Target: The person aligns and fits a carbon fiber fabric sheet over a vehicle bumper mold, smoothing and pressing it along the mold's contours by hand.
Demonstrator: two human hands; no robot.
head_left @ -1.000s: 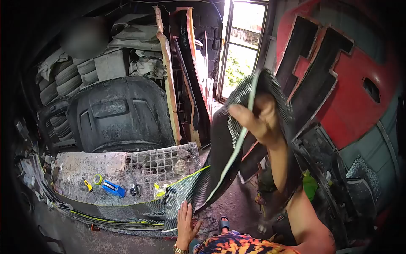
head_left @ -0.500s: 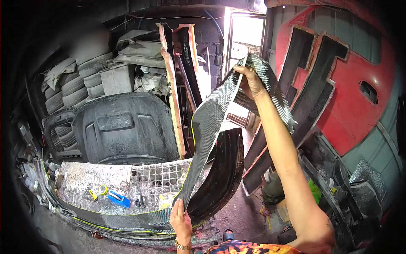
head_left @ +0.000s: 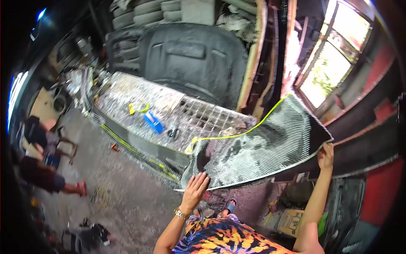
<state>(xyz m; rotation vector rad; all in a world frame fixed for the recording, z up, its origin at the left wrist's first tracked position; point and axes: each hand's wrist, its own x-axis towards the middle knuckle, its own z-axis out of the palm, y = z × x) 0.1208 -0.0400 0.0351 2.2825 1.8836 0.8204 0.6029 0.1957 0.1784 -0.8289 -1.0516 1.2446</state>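
A long piece of woven carbon fibre cloth (head_left: 262,144), edged in yellow along one side and white along the other, spreads over the mould's near right end. My left hand (head_left: 196,189) rests on its near edge with the fingers stretched out flat. At the far right corner, my right hand (head_left: 325,157) pinches the cloth's white edge. The rest of the strip runs left along the long dark curved mould (head_left: 135,144). Between the mould and the bench's back lie scissors (head_left: 172,133), a blue tape dispenser (head_left: 153,122), a yellow tape roll (head_left: 144,107) and a yellow-handled tool (head_left: 131,109).
Behind the bench (head_left: 139,91) leans a dark car hood (head_left: 192,63). Stacked tires (head_left: 150,17) stand at the back left. Two people (head_left: 44,148) are on the left. A cardboard box (head_left: 290,222) sits on the floor to the right.
My right hand has come down and right, lowering the raised cloth from upright to a spread position. My left hand has opened flat on it. The view has turned.
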